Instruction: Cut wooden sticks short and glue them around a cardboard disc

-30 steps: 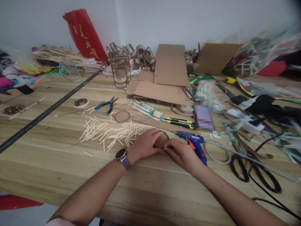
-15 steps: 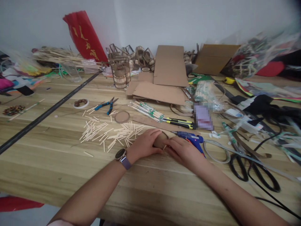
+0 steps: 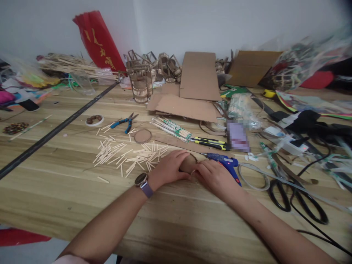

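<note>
"Start closest in. How does the grip stand?"

"The left hand point(image 3: 171, 167) is part-open in a C around the rounded cardboard piece point(image 3: 187, 165), holding its left side. The right hand point(image 3: 210, 174) has its fingertips drawn close at the right edge; whether they pinch anything small, I cannot tell."

"What could go wrong?"

"I'd say the piece could twist or its rim could bend if the right fingers press harder than the left hand braces. And the glue gun point(image 3: 222, 159) lies just beyond the right hand with a red light showing; if it is hot, a careless knuckle could get burned."

"And where is the piece relative to the grip?"

"Between the two hands, low over the tabletop point(image 3: 165, 223), its upper rim showing in the gap; its underside is hidden."

"Farther out?"

"Short sticks point(image 3: 144, 157) lie scattered beyond the left hand, close enough that a sleeve or wrist might sweep them about. Past them come a flat cardboard disc point(image 3: 143, 136), then blue-handled pliers point(image 3: 125, 123), and at the back, little slatted baskets point(image 3: 140, 93)."
</note>
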`<state>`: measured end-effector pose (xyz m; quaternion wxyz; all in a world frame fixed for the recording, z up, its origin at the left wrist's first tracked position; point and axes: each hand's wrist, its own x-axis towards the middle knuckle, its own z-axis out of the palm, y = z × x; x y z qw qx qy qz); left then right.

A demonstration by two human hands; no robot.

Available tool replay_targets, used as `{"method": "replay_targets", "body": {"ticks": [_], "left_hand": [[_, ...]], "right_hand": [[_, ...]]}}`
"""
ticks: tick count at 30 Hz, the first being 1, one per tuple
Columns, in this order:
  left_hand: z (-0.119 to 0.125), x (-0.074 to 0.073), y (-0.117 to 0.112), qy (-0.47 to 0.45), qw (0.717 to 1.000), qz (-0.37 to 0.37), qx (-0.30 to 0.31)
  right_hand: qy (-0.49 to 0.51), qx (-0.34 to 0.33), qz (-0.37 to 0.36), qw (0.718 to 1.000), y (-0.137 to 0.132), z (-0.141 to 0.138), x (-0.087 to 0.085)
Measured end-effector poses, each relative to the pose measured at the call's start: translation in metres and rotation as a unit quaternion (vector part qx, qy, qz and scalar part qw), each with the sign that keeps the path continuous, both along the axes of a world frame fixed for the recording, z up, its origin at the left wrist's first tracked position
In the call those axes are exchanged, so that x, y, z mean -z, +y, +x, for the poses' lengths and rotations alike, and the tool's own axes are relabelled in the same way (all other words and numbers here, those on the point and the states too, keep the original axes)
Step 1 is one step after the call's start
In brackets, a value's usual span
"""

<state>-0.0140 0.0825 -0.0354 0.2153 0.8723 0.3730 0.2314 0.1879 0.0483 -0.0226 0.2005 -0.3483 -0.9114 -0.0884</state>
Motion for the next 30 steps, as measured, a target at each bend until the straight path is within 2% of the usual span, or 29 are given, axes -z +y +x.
{"method": "replay_targets", "body": {"ticks": [16,22,25,27,30], "left_hand": [[0.000,-0.002,0.002,0.014,1.000,0.008,0.000],[-0.007,-0.012,0.003,0.090,0.995,0.018,0.024],[-0.019,-0.021,0.004,0.147,0.988,0.055,-0.002],[-0.034,-0.023,0.005,0.176,0.981,0.075,-0.042],[-0.059,-0.016,0.004,0.225,0.969,0.068,-0.077]], "right_hand": [[0.001,0.007,0.008,1.000,0.002,-0.002,0.001],[-0.023,0.003,-0.015,1.000,-0.001,0.000,-0.017],[-0.025,0.065,-0.023,0.997,-0.006,0.014,-0.029],[-0.045,0.142,-0.036,0.988,-0.009,0.029,-0.033],[-0.105,0.289,-0.075,0.949,-0.017,0.055,-0.031]]}}
